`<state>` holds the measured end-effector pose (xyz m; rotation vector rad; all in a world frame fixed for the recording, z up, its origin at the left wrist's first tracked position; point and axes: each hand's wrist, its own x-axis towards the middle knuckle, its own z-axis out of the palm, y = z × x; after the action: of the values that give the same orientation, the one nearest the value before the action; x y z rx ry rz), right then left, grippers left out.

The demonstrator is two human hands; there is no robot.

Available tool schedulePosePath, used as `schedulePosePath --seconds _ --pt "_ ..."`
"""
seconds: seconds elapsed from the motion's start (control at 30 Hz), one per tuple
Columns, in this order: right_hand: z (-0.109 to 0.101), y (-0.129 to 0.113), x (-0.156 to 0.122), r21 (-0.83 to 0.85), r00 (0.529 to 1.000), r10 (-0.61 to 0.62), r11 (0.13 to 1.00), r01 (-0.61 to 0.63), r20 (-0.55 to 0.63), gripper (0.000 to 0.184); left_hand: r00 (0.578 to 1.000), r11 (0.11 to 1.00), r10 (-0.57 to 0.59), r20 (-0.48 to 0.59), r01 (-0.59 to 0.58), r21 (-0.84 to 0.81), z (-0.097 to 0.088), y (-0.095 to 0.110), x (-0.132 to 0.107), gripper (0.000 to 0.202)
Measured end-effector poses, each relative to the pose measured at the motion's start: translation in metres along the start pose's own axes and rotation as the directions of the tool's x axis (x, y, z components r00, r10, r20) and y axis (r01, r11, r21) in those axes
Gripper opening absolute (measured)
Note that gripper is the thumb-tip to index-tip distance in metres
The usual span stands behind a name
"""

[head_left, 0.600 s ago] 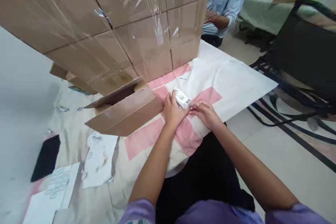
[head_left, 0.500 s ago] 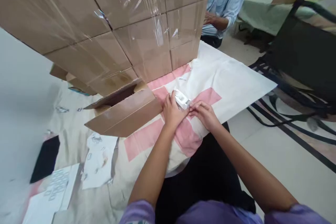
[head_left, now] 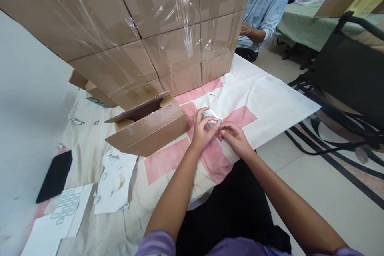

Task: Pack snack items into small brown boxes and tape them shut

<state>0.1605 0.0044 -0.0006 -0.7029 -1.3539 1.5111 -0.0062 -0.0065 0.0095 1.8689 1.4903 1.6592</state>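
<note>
The fingers (head_left: 200, 115) of the left hand (head_left: 201, 132) are curled narrowly around a small white packet (head_left: 211, 115), with the thumb and forefinger closed on its near side. The fingertips (head_left: 223, 127) of the right hand (head_left: 234, 137) pinch the same packet at its right end, so both hands hold it together, touching each other. The packet sits just above a white cloth (head_left: 270, 96), over the crossing of the cloth's pink stripes (head_left: 216, 156), close in front of the person. What the packet contains is too small to tell. The cloth covers the tabletop and hangs over the near edge onto the person's dark lap. Just left of the hands lies an open cardboard box (head_left: 147, 130) on its side. Behind it stands a tall stack of taped cardboard boxes (head_left: 156, 24). Further left on the cloth are printed paper sheets (head_left: 115, 180) and a flat black object (head_left: 55, 176). Beyond the stack sits another person in a light blue shirt (head_left: 265, 8). A black chair (head_left: 345, 72) stands at the right.
</note>
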Motion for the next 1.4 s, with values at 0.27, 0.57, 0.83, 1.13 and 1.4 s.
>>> schedulePosePath --seconds 0.27,0.57,0.83,1.13,1.4 --pt "-0.005 -0.003 0.007 0.189 0.975 0.139 0.976 -0.105 -0.174 0.026 0.954 0.954 0.299 -0.040 -0.298 0.025 -0.003 0.035 0.002 0.016" --pt "0.020 -0.012 -0.006 -0.341 0.970 -0.243 0.910 0.237 0.025 0.009 0.911 0.957 -0.231 -0.342 0.151 -0.246 -0.132 0.096 0.048 0.019" --pt "0.138 -0.043 0.095 -0.419 0.746 -0.557 0.618 0.666 0.365 0.079 0.916 0.907 -0.401 0.002 0.398 -0.140 -0.197 0.082 0.089 0.032" --pt "0.146 0.004 0.109 -0.364 0.787 -0.552 0.698 0.617 0.277 0.038 0.890 0.876 -0.420 0.176 0.449 -0.178 -0.215 0.085 0.090 0.026" --pt "0.146 0.006 0.119 -0.302 0.719 -0.616 0.653 0.695 0.322 0.037 0.855 0.813 -0.469 0.221 0.515 -0.271 -0.228 0.094 0.083 0.023"
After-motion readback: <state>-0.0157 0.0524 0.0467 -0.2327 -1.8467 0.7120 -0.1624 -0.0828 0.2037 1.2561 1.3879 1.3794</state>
